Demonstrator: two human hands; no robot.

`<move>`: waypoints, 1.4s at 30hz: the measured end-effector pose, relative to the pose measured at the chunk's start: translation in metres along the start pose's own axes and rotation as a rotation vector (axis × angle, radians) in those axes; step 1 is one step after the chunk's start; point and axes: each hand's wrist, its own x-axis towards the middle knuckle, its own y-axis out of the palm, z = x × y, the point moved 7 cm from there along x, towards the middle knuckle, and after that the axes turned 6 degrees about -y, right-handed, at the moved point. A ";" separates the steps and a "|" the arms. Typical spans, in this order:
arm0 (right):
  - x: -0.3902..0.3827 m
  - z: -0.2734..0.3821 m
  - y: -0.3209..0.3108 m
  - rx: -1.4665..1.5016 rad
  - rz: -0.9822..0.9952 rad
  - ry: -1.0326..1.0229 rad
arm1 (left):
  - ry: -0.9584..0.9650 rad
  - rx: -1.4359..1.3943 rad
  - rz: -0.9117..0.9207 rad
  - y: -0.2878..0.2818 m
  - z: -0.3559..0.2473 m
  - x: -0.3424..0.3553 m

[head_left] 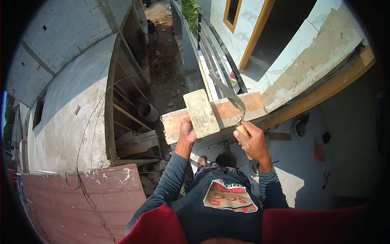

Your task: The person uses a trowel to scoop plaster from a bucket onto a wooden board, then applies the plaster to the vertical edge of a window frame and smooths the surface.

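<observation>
Your left hand [187,132] clasps the pale rectangular block [200,114] at its near-left edge; its long axis runs near to far, across the reddish board [243,108]. Your right hand [254,142], farther off, clenches the wooden-handled trowel [230,95], slanting far-left.

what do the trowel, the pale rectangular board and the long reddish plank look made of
Trowel blade: likely metal, given its thin grey form and dull sheen.
Trowel handle: apparently wood, tan and rounded.
Pale board: possibly wood under dried residue; its matt, blotchy cream face leaves this open.
Reddish plank: probably rough wood, judging by its ragged left end and patchy, worn surface.
</observation>
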 end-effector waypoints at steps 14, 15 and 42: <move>-0.071 0.042 -0.078 -0.523 0.123 -0.326 | -0.045 0.090 -0.005 0.069 0.037 0.019; -0.072 0.042 -0.085 -0.574 0.093 -0.334 | -0.065 0.093 0.001 0.077 0.044 0.022; 0.029 0.065 -0.207 0.795 -0.576 -0.421 | 0.027 0.318 -0.072 0.049 0.017 -0.027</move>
